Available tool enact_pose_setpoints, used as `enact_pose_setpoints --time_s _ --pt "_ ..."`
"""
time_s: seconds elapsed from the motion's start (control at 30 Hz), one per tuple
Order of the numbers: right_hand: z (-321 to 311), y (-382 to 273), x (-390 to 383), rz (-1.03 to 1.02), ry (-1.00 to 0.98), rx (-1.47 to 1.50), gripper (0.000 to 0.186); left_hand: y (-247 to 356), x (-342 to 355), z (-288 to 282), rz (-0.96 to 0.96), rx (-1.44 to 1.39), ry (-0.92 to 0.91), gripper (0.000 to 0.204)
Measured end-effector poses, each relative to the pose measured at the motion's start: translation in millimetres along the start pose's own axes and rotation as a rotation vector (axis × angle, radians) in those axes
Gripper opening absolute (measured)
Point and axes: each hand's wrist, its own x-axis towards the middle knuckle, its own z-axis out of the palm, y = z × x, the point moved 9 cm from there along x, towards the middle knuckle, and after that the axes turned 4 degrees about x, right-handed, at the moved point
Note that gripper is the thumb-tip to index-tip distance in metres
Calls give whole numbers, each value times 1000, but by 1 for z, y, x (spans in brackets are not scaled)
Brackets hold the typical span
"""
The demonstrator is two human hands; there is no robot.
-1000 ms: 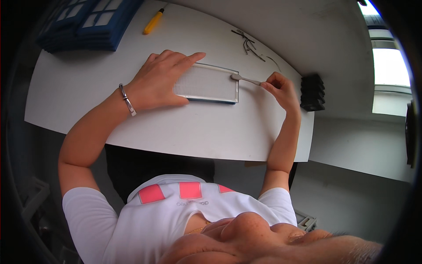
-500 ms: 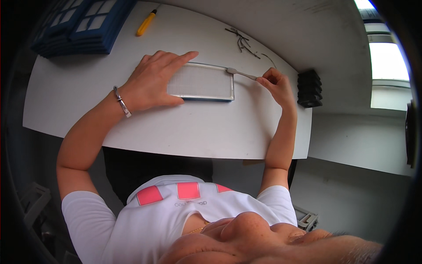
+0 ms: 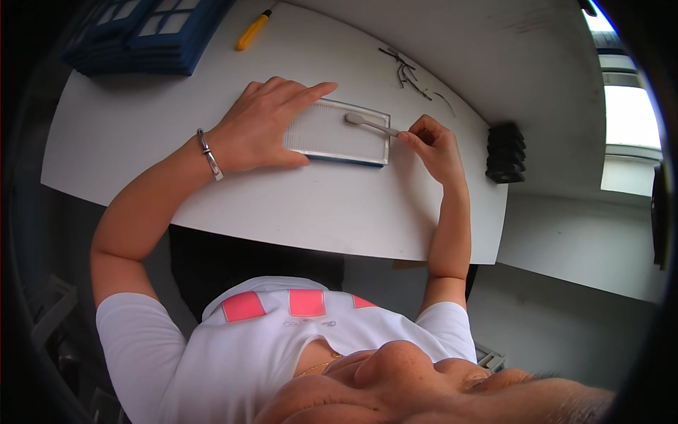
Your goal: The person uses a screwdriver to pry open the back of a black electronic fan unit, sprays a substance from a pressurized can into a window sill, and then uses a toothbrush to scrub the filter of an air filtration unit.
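Note:
A rectangular pleated filter panel (image 3: 346, 134) lies flat on the white table, its face whitish and ribbed inside a pale rim, with blue showing along its near side. My left hand (image 3: 265, 127) straddles its left end, thumb at the near long edge and fingers reaching over the far one; that end is hidden beneath the hand. Between thumb and fingertips my right hand (image 3: 434, 145) pinches a slim grey stick with an oval head (image 3: 374, 126), toothbrush-like in shape. The head is over the panel's face, towards its right part; whether it touches cannot be made out.
Stacked blue frames with white panes (image 3: 159, 42) stand at the back left. A yellow-handled tool (image 3: 253, 32) lies near the far edge. Thin dark scraps (image 3: 406, 74) are scattered at the back right. Black stacked pieces (image 3: 506, 153) stand by the table's right edge, near the wall.
My right hand has moved the grey stick leftward, its head going from the panel's far right corner onto the face. My left hand keeps its hold. The whole view has shifted slightly.

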Motion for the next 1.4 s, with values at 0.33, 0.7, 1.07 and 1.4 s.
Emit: enact_pose_setpoints --time_s 0.33,0.7,1.07,1.4 --pt "0 10 5 16 -94 43 25 4 1 3 44 25 -11 107" --pt "-8 27 5 99 -159 72 25 6 2 4 51 32 -10 110" --pt "12 7 -4 22 -315 60 23 2 -1 2 51 34 4 110" --pt "-17 22 1 81 -210 -6 22 3 1 2 40 47 -7 110"
